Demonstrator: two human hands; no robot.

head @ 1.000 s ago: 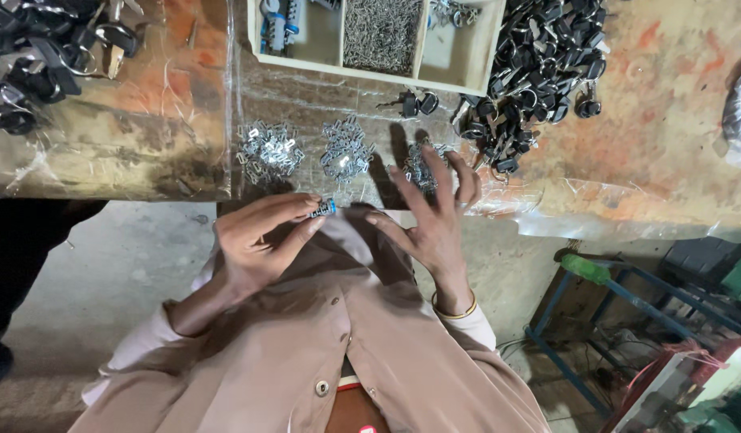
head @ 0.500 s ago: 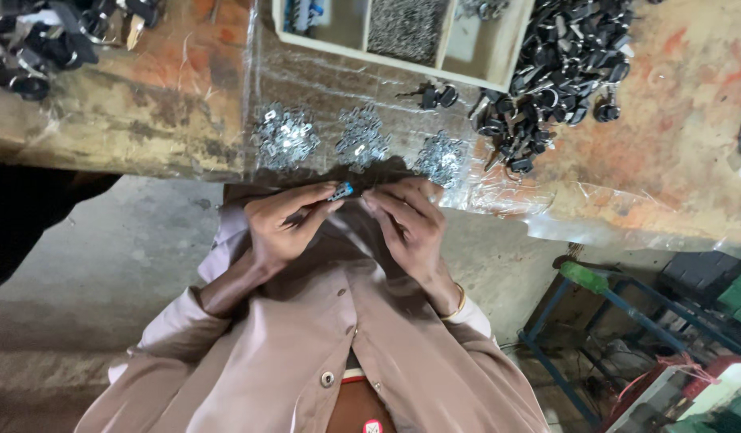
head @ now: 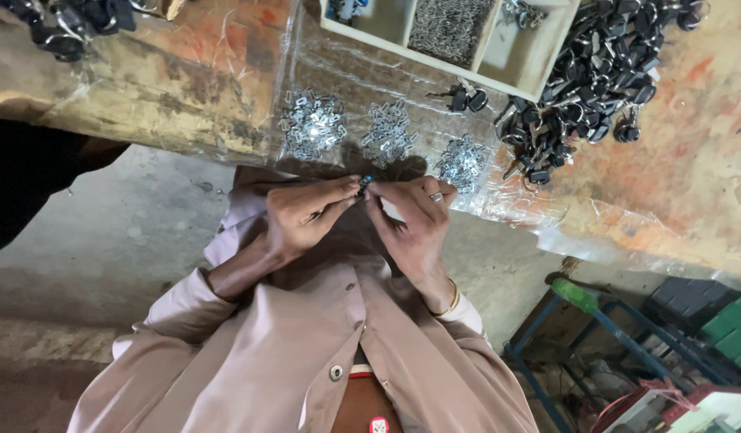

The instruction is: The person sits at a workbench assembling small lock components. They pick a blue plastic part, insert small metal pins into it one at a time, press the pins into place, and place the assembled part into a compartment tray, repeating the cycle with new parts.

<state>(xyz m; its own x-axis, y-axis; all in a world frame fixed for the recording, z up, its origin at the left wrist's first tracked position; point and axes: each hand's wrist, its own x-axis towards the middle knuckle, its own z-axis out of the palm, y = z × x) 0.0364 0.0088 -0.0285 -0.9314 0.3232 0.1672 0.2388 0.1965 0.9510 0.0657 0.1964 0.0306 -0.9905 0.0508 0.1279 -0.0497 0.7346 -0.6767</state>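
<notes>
Head cam: my left hand (head: pixel 302 218) and right hand (head: pixel 414 224) meet fingertip to fingertip, both pinched shut on one small dark part (head: pixel 365 184). It's held just below the tabletop (head: pixel 186 88) edge, near three piles of silvery metal bits (head: pixel 386 132). Too tiny to tell which way its long axis points.

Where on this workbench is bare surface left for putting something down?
Bare worn orange-brown benchtop lies between the black parts at the far left and the clear plastic sheet. More lies right of the heap of black-headed keys. Crowded: three piles of small silver metal pieces and the pale compartment tray above both hands.
</notes>
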